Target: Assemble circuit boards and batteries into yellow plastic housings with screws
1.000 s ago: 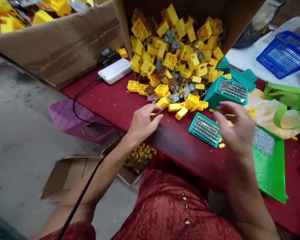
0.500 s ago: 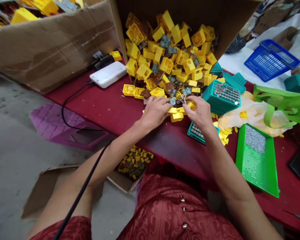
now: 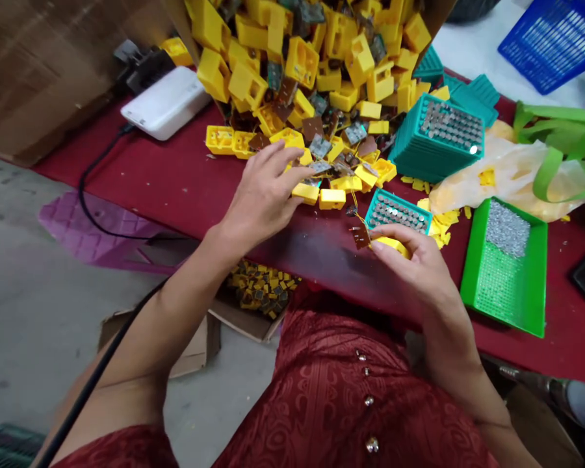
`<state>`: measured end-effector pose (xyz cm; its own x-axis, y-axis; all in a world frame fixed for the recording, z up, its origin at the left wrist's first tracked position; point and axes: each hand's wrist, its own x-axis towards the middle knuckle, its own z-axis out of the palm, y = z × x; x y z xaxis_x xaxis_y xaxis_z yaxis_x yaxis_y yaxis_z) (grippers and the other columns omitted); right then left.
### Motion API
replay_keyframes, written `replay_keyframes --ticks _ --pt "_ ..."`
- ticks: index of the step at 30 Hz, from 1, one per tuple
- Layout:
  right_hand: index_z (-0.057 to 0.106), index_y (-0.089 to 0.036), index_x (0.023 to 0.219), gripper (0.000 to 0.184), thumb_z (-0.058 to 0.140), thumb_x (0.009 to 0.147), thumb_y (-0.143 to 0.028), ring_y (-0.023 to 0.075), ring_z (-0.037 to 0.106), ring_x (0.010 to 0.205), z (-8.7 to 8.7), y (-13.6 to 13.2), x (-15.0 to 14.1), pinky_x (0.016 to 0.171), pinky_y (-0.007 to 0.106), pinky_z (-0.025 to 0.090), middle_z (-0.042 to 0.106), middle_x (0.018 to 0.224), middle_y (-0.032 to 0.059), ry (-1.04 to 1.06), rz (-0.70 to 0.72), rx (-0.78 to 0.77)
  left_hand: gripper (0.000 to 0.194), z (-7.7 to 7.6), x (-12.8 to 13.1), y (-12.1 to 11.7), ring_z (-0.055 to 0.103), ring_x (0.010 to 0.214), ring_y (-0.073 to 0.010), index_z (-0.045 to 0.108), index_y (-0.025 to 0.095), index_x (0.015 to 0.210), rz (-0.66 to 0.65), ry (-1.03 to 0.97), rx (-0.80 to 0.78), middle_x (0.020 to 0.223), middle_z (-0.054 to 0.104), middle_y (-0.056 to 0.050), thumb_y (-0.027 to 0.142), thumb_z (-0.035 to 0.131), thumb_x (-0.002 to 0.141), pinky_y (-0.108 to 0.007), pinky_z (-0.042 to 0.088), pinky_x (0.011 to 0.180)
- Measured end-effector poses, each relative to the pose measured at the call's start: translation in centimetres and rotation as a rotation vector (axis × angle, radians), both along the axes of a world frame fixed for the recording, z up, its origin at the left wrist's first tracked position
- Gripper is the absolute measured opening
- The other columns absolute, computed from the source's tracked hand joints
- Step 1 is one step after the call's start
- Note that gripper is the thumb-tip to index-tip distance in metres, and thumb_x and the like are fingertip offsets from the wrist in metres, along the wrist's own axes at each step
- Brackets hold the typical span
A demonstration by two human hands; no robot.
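I have the right hand pinching a yellow plastic housing, brown circuit board alongside; the left hand open beside heaped housings.

White device: no readable lettering
Yellow casings: no readable lettering
Elsewhere: no legible text or numbers

The dark red top has a tonal scrolling pattern, shiny round silver buttons down the front and a short left sleeve.
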<state>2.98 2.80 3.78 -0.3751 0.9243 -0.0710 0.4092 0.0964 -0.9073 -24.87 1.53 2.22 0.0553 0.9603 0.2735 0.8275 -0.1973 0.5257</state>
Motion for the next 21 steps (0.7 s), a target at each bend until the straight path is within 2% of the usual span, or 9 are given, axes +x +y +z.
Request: replay_keyframes --ticks 1,3,5,7,10,13,17,19,21 --pt "0.078 -0.02 0.092 0.032 0.075 0.079 -0.049 0.0152 0.069 0.079 -0.3 -0.6 0.4 0.071 0.028 0.056 0.078 0.091 0.0037 -0.004 -0.003 -0.032 0.033 0.4 0.9 -1.0 0.051 0.15 -0.0329 0.074 0.015 0.125 0.044 -0.059 0.032 0.151 0.065 -0.013 0.016 0.068 0.092 -0.053 0.032 0.132" --pt "0.077 -0.019 0.098 0.038 0.075 0.082 -0.054 0.0149 0.07 0.081 -1.3 -1.8 0.8 0.073 0.029 0.057 0.079 0.095 0.0047 -0.002 -0.027 -0.095 0.024 0.8 3.0 -3.5 0.066 0.128 -0.0306 0.076 0.015 0.115 0.154 -0.23 -0.054 0.129 0.075 -0.014 0.022 0.07 0.093 -0.05 0.047 0.119" --pt "0.076 -0.019 0.11 0.046 0.074 0.087 -0.058 0.0172 0.073 0.091 -2.3 -3.1 0.8 0.083 0.033 0.06 0.079 0.108 0.0072 -0.005 -0.047 -0.107 0.027 0.5 5.3 -6.4 0.076 0.098 -0.0265 0.075 0.015 0.11 0.208 -0.533 -0.357 0.106 0.08 -0.012 0.037 0.072 0.094 -0.044 0.06 0.095" --pt "0.073 -0.019 0.125 0.052 0.07 0.092 -0.059 0.0216 0.073 0.11 -3.0 -4.4 0.5 0.1 0.041 0.061 0.076 0.125 0.0106 -0.027 0.016 -0.053 0.052 -0.3 7.4 -8.8 0.079 0.091 -0.026 0.07 0.014 0.125 0.149 -0.959 -0.699 0.116 0.08 -0.016 0.053 0.074 0.093 -0.038 0.064 0.077" --pt "0.066 -0.018 0.139 0.051 0.066 0.099 -0.049 0.0242 0.068 0.129 -2.8 -5.4 0.1 0.113 0.046 0.058 0.07 0.141 0.0136 -0.042 0.247 0.074 0.065 -1.8 9.4 -10.7 0.079 0.103 -0.0251 0.065 0.018 0.133 0.209 -1.414 -0.756 0.132 0.076 -0.016 0.062 0.079 0.088 -0.032 0.066 0.077" --pt "0.072 -0.019 0.128 0.03 0.058 0.105 -0.034 0.0183 0.074 0.113 -2.2 -4.4 0.1 0.102 0.037 0.062 0.077 0.126 0.0091 -0.032 0.355 0.198 0.063 -2.5 9.3 -10.6 0.081 0.091 -0.0214 0.066 0.017 0.126 0.32 -1.512 -0.702 0.117 0.081 -0.012 0.055 0.088 0.082 -0.027 0.066 0.072" --pt "0.076 -0.018 0.105 0.019 0.059 0.102 -0.024 0.0182 0.073 0.095 -3.5 -0.4 -1.3 0.091 0.035 0.06 0.079 0.104 0.007 -0.128 0.154 0.421 0.053 -2.1 7.7 -9.9 0.081 0.079 -0.0182 0.066 0.016 0.12 0.387 -1.463 -0.639 0.105 0.082 -0.009 0.04 0.091 0.08 -0.024 0.064 0.067" --pt "0.075 -0.016 0.114 0.022 0.064 0.095 -0.017 0.0216 0.071 0.098 -4.8 1.6 -3.0 0.093 0.039 0.06 0.077 0.11 0.0098 -0.22 0.093 0.508 0.053 -1.7 7.0 -9.7 0.08 0.078 -0.0175 0.066 0.016 0.119 0.388 -1.447 -0.617 0.102 0.082 -0.008 0.038 0.092 0.078 -0.023 0.064 0.065" --pt "0.069 -0.014 0.13 0.04 0.067 0.09 -0.012 0.0249 0.069 0.103 -6.0 2.8 -4.8 0.096 0.043 0.059 0.073 0.117 0.0128 -0.311 0.084 0.568 0.054 -1.6 6.7 -9.6 0.08 0.076 -0.017 0.067 0.016 0.117 0.379 -1.442 -0.612 0.099 0.081 -0.007 0.039 0.093 0.076 -0.022 0.063 0.062"
